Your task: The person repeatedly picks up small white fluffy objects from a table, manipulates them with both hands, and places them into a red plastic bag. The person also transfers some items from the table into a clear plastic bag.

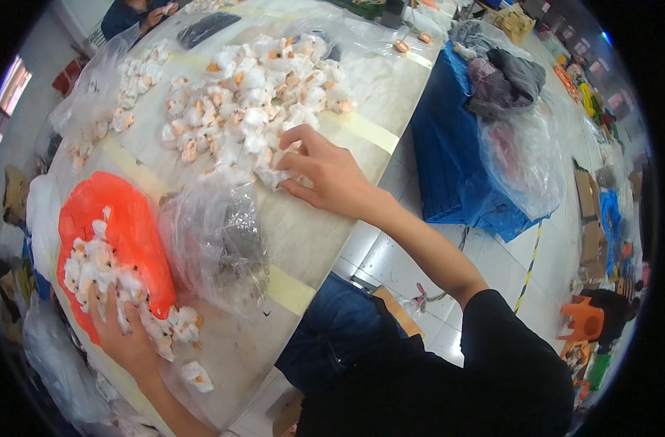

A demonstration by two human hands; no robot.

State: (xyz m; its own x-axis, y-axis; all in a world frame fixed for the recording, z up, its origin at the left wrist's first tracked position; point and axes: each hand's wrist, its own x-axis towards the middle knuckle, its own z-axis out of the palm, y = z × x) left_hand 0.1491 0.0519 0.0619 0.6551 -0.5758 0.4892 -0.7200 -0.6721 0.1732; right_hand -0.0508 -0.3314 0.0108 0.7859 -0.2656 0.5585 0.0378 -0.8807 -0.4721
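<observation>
My right hand (324, 175) is at the near right edge of a large pile of small white fluffy pieces with orange and dark spots (250, 93); its fingers are curled and spread, and whether they grip a piece cannot be told. My left hand (119, 328) rests with spread fingers on more such fluffy pieces (100, 267), which lie on a red plastic bag (122, 210). Between the hands lies a crumpled clear plastic bag (217, 246). One loose fluffy piece (197, 377) sits near the left forearm.
The pale table (294, 235) bears yellowish tape strips. More pieces (141, 74) and clear plastic (95, 93) lie at its far left. Another person's hands (160, 13) are at the far edge. A blue-covered crate (441, 136) with cloth and plastic stands at the right on the tiled floor.
</observation>
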